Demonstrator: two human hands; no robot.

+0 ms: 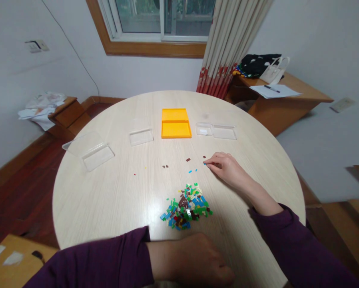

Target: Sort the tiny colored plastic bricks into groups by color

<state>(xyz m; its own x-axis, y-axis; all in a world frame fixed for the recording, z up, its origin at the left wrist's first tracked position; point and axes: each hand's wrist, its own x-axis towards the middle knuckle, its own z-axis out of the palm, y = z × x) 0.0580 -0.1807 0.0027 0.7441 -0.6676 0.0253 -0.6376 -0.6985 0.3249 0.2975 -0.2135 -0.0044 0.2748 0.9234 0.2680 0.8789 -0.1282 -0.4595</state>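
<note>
My right hand (224, 167) pinches a small blue brick (204, 163) at the tabletop, just below a small dark brown brick (204, 157). To its left lie small blue bricks (190, 171) and a brown brick (188, 160). Two tiny brown bricks (165, 166), a yellow piece (145, 167) and a red piece (134, 174) are farther left. A mixed pile of green, blue, brown and cream bricks (185, 208) sits near the front. My left hand (197, 260) rests at the near table edge, below the pile, its fingers curled and partly hidden.
On the round table (107, 200) stand an open yellow case (176, 130) at the back middle, a clear tray (141, 137), an open clear box (98, 158) at left and another clear box (224, 132) at right. A side desk (305, 92) holds paper and a bag.
</note>
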